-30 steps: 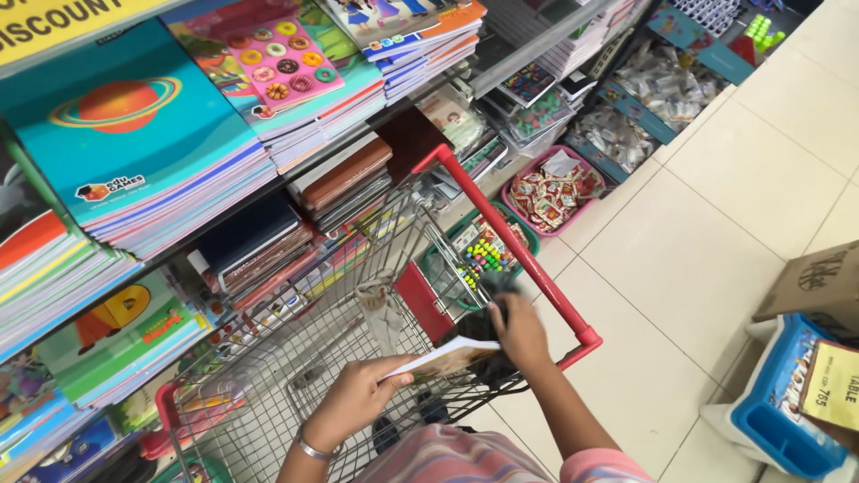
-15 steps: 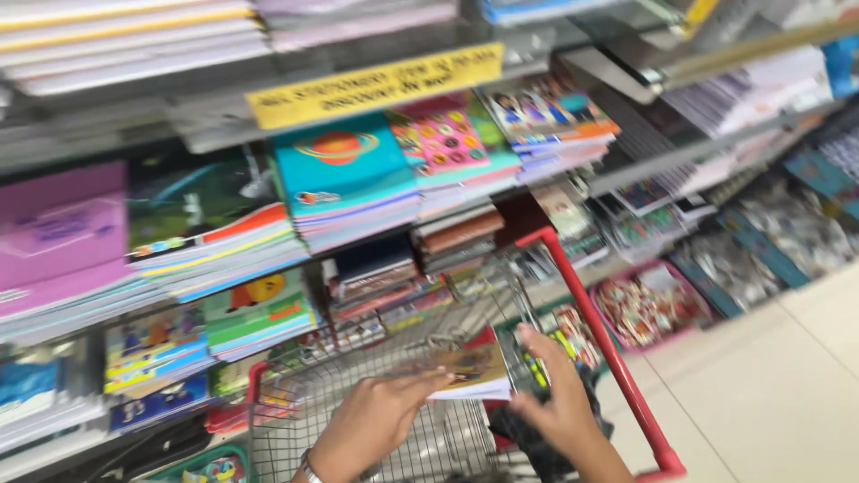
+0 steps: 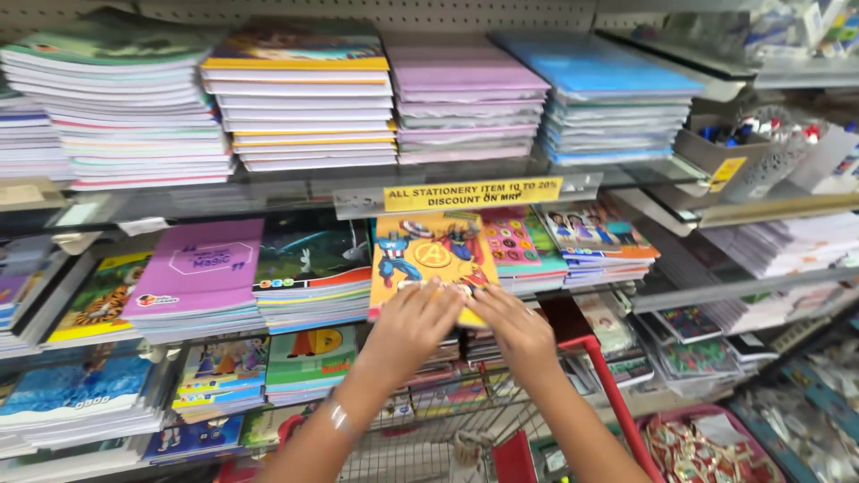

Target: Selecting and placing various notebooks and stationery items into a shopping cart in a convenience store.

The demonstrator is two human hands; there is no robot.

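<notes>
Shelves point(image 3: 268, 192): stacked notebooks, full width of frame. Shopping cart point(image 3: 617, 411): red-framed, lower centre. Yellow notebook point(image 3: 429, 255): cartoon cover, centre frame, upright before middle shelf. Left hand point(image 3: 413, 324), right hand point(image 3: 514, 326): side by side, both clamped on its lower edge.

One head camera faces the notebook shelves point(image 3: 268, 192) closely, angled slightly down.

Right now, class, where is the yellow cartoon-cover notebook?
The yellow notebook is centre frame, held upright by both hands before the middle shelf, just under the yellow shelf label.
</notes>
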